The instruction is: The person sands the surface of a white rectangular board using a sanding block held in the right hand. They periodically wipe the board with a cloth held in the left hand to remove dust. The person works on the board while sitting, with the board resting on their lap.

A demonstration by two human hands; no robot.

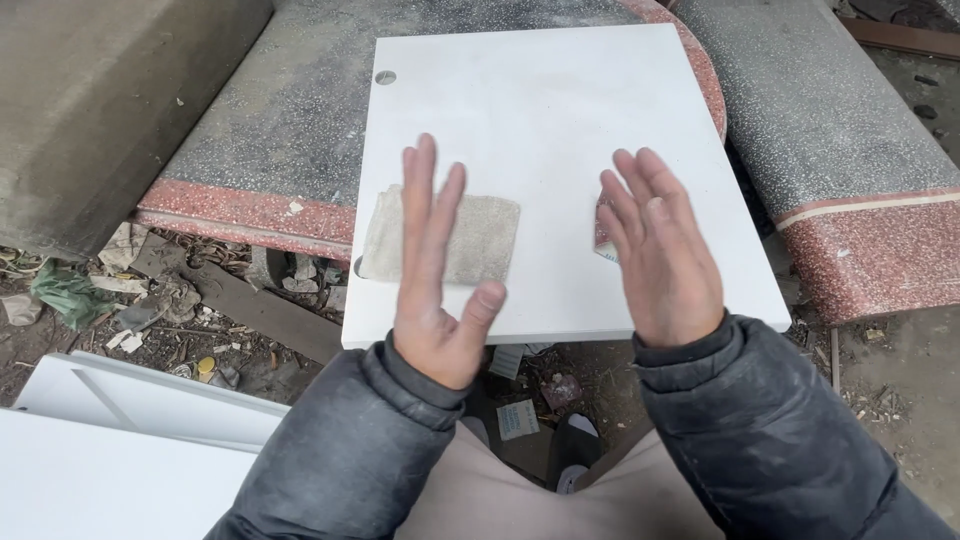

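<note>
A white rectangular panel (560,110) with a round hole near its far left corner lies flat on a speckled stone slab. My left hand (437,270) hovers over its near left part, fingers straight and apart, holding nothing. Under that hand lies a folded beige cloth (480,240) on the panel. My right hand (660,250) is held flat above the panel's near right part, also with nothing in it. A small reddish and white object (603,235) shows just left of the right hand, mostly hidden by it.
The grey stone slab (290,130) has a red speckled rim; a second slab (840,140) lies at the right. Rubble and litter (150,300) cover the ground at left. More white panels (120,440) lie at the lower left. My knees and a shoe (575,450) are below.
</note>
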